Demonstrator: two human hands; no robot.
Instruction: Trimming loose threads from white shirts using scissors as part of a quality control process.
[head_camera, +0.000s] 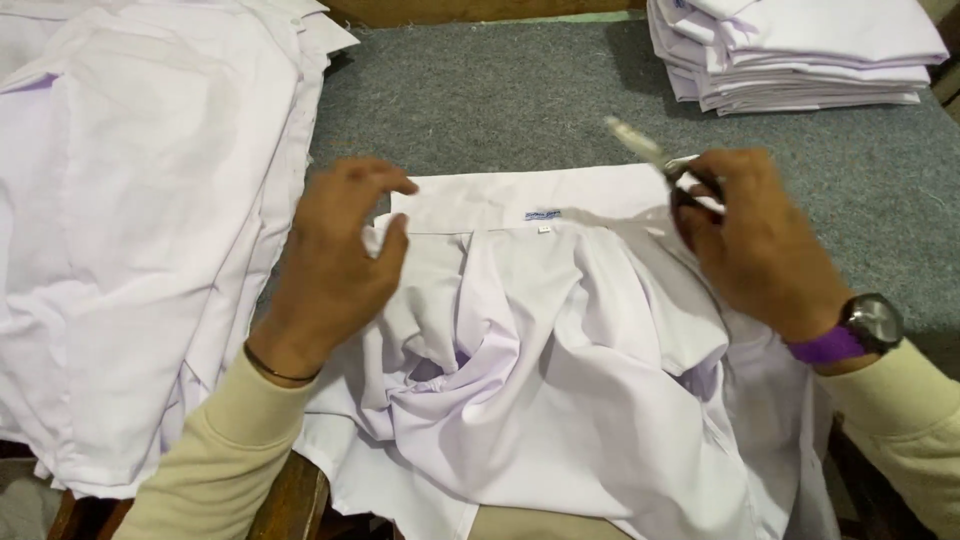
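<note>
A crumpled white cotton shirt (560, 370) lies on the grey felt-covered surface (500, 110), its collar (520, 205) spread flat away from the person and its body bunched in folds toward the near edge. One small rectangular label (541, 214), pale with blue print, sits at the middle of the collar band, and a second tiny white tag (544, 229) hangs just under it; that makes two labels in view.

The left hand (335, 265) rests on the left shoulder of the shirt, fingers loosely spread and curved, thumb pressing the cloth near the collar's end; it grips nothing, only bears down on the fabric. A thin dark band circles that wrist.

The right hand (750, 240) is at the right end of the collar, fingers curled closed around a small pair of thread snips (660, 160) with a pale blurred tip pointing up and left. Its wrist carries one wristwatch with a purple strap (855, 332).

Two piles of white shirts flank the work: a loose heap of unfolded white garments (140, 220) to the left, just beside the left forearm, and one neat stack of folded white shirts (800, 55) at the far right corner, well apart from the hands. Both sleeves are cream-coloured.
</note>
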